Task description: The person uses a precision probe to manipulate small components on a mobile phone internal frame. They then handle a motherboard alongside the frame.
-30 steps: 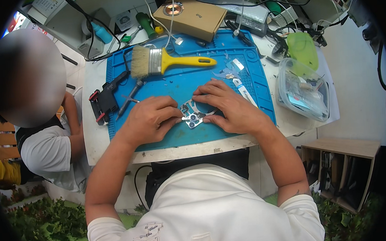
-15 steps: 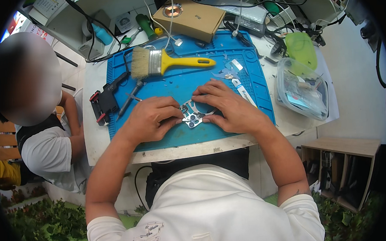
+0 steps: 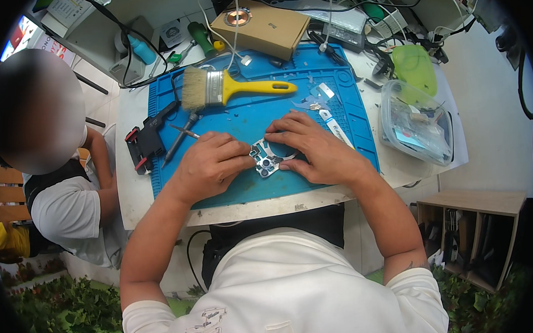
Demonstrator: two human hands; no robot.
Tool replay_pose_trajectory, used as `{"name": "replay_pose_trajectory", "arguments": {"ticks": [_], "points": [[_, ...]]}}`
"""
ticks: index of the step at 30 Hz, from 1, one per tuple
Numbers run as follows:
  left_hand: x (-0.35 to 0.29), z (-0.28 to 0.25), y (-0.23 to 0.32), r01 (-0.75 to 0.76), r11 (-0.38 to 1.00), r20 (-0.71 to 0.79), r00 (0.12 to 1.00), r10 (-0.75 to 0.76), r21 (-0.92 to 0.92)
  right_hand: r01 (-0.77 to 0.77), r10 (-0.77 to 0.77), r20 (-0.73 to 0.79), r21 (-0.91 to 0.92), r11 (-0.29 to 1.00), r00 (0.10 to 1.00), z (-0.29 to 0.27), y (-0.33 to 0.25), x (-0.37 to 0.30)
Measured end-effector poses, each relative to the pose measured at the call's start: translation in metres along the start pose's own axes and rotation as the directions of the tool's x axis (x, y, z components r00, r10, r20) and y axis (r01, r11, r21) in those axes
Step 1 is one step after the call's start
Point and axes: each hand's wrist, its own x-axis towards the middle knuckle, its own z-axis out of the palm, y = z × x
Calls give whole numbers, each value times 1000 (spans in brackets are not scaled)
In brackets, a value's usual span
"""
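Silver circuit part (image 3: 267, 164) sits over blue mat (image 3: 248, 122); I find fingers of the right hand (image 3: 322, 151) gripping its edge, the left hand's (image 3: 208, 165) apparently closed on a slender tool (image 3: 184, 130); brace firmly, press lightly

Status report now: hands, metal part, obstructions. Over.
Left hand pinching slender tool beside metal part; right hand gripping part's right side. Part over mat, contact unclear. Brush lies beyond, out of the way.
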Motion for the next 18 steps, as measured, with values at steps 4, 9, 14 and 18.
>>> {"name": "replay_pose_trajectory", "arguments": {"ticks": [4, 9, 14, 18], "points": [[0, -2, 3, 11, 1000, 30, 999, -12, 8, 6, -6, -7, -5, 1000, 1000, 1, 1, -1], [4, -7, 15, 18, 997, 65, 998, -23, 74, 15, -15, -12, -5, 1000, 1000, 1, 1, -1], [4, 5, 33, 12, 987, 11, 1000, -14, 163, 20, -20, -31, -7, 1000, 999, 3, 2, -2], [1, 2, 23, 43, 997, -34, 999, -41, 68, 29, -28, -31, 4, 1000, 999, 2, 2, -1]]}}
